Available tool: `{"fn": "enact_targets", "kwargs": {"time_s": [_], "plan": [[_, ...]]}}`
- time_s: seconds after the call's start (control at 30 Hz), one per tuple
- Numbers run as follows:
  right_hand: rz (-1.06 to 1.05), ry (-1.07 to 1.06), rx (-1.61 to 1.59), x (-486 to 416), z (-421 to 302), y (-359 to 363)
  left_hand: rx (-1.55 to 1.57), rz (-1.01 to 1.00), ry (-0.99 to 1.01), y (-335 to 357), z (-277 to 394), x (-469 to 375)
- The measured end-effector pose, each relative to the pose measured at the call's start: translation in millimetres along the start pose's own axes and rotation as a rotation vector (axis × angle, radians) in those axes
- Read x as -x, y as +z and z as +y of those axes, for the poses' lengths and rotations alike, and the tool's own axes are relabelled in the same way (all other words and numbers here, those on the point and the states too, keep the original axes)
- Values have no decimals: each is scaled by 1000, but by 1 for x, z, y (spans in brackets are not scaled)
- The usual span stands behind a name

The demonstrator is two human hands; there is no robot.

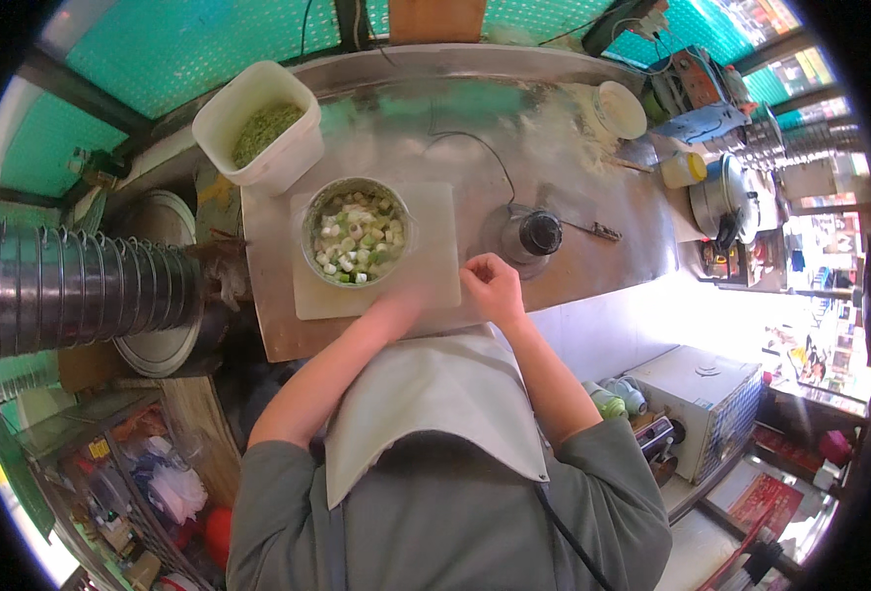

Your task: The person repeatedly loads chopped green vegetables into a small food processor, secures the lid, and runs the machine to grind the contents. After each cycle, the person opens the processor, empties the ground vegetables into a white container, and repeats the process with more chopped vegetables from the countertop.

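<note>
A clear round tub (pixel 307 240) of chopped scallion pieces (pixel 354 238), white and green, stands on a white cutting board (pixel 435 244). My left hand (pixel 397 309), blurred, is over the board's near edge, just below the tub; its fingers cannot be made out. By the board's right edge is my right hand (pixel 493 287), fingers curled in, with nothing visible in them. Just beyond it stands a corded kitchen appliance (pixel 539 235) with a black round top and a see-through lower part.
A white square bin (pixel 284 166) of finely chopped greens (pixel 265 134) stands at the back left of the metal table (pixel 435 148). Stacked metal steamers (pixel 88 288) rise at left. Pale powder and a white bowl (pixel 620 111) lie back right, near a lidded pot (pixel 724 198).
</note>
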State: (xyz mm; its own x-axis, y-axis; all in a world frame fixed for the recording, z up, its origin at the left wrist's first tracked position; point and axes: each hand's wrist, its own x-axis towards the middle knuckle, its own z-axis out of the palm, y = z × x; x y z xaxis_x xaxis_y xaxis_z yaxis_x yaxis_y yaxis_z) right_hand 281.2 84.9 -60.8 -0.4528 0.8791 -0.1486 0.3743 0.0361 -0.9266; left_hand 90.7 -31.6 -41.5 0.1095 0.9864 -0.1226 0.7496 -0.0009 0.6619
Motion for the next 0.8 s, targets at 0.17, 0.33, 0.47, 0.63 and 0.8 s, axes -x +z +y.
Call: {"fn": "enact_targets", "kwargs": {"time_s": [0.17,0.33,0.47,0.63,0.8], "plan": [[18,-35,27,9,8,-16,-18,386,182,-30,-10,47],[-13,-60,24,15,12,-21,-254,700,95,-100,-7,40],[43,-117,90,18,20,-36,-466,691,56,-108,4,26],[272,-60,128,17,59,-90,-37,520,29,-45,35,24],[548,50,231,-1,120,-151,404,65,-304,37,30,-26]]}}
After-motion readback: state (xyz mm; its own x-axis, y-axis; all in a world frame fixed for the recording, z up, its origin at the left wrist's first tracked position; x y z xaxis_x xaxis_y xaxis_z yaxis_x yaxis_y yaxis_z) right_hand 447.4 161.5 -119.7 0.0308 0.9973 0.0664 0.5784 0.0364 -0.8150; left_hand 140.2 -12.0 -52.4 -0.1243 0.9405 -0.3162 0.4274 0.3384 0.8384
